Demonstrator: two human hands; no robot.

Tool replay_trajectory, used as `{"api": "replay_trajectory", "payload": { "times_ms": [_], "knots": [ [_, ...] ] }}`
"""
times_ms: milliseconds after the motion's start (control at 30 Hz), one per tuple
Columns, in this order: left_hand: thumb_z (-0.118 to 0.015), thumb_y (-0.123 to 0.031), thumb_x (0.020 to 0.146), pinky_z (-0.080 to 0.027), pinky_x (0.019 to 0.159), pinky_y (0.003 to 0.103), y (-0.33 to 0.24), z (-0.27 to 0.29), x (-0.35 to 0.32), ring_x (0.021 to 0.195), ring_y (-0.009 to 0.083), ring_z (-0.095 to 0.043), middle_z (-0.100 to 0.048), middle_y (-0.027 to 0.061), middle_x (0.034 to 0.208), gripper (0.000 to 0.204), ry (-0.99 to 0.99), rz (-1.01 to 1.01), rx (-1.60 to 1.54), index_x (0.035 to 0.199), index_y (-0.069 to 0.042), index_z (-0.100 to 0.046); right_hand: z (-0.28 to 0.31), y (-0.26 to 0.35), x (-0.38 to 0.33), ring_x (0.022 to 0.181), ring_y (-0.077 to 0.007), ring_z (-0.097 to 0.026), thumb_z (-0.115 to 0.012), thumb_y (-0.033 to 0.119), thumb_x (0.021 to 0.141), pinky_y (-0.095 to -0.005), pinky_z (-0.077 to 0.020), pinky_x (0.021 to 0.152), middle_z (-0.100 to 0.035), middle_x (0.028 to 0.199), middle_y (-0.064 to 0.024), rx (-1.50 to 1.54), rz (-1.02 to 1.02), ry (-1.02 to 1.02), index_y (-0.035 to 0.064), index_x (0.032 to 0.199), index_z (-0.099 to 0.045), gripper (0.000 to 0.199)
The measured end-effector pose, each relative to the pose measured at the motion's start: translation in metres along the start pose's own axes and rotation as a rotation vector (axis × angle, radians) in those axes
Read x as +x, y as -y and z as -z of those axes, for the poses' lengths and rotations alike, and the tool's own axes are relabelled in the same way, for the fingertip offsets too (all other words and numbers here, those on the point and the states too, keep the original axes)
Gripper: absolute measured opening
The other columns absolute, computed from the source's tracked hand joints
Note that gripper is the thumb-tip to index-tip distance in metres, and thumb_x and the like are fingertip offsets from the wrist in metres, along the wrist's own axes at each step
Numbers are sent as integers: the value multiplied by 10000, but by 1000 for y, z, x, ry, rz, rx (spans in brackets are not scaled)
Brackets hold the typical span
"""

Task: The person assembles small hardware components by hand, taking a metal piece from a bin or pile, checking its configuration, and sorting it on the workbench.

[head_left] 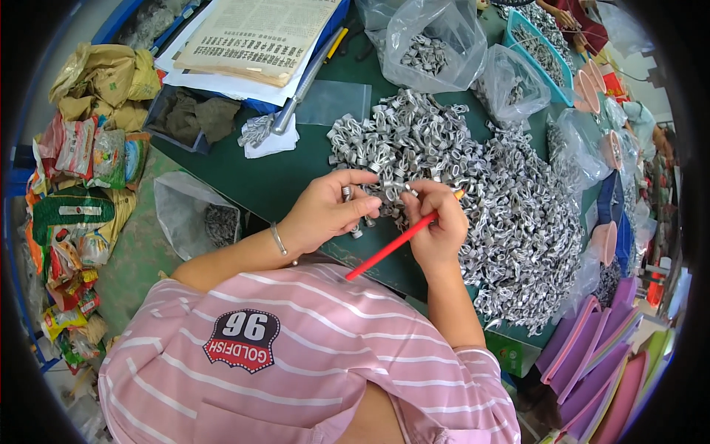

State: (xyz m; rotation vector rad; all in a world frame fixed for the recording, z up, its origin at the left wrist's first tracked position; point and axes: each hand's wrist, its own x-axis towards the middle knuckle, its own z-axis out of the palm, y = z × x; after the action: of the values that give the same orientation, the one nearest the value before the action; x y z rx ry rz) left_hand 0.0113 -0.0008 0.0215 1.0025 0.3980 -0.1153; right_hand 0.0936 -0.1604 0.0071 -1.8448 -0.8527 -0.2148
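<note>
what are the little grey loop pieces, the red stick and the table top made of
Grey loop pieces: likely cast metal, dull silvery sheen. Red stick in the right hand: probably painted wood or plastic, smooth and glossy. Table top: dark green matte covering, material unclear.

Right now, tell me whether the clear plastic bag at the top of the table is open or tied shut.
Open. The clear plastic bag gapes at its mouth, with a small heap of grey metal pieces showing inside.

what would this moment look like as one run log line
left hand: pinches small metal piece | right hand: holds red stick | pile of metal pieces on green table
</note>
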Motion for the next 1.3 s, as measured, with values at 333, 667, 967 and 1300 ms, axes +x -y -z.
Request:
{"api": "replay_trajectory", "payload": {
  "times_ms": [333, 667, 967, 1300],
  "knots": [
    [-618, -50, 806, -332, 416, 153, -2, -3, 3, 499, 18, -436, -587, 36, 725, 161, 120, -41, 156, 954, 2, -581, 5, 1, -15, 672, -183, -596, -667, -104, 683, -249, -480, 560, -619, 864, -160, 228, 80, 0, 44, 667, -422, 287],
    [-677, 8, 695, -416, 537, 224, 4, -6, 1, 599, 109, -523, -577, 51, 773, 267, 85, -783, 671, 945, -29, -591, 7, -5, -23, 665, -163, -602, -591, -43, 790, -238, -509, 569, -591, 918, -190, 943, -517, -7, 49, 760, -390, 223],
    [-663, 39, 718, -413, 532, 187, 8, -8, 3, 574, 46, -507, -616, 97, 915, 250, 105, -588, 475, 955, 1, -590, 9, 5, -25, 744, -140, -543, -680, -81, 692, -250, -469, 640, -575, 944, -172, 701, -83, -92, 64, 748, -367, 349],
    [-533, -73, 844, -442, 514, 230, 3, 44, -24, 650, 159, -550, -569, 123, 886, 173, 168, -94, -375, 1005, -10, -527, 16, 18, -21, 656, -162, -561, -506, 89, 866, -244, -457, 617, -600, 844, -165, 625, -158, -146, 28, 931, -422, 122]
  ]
}}
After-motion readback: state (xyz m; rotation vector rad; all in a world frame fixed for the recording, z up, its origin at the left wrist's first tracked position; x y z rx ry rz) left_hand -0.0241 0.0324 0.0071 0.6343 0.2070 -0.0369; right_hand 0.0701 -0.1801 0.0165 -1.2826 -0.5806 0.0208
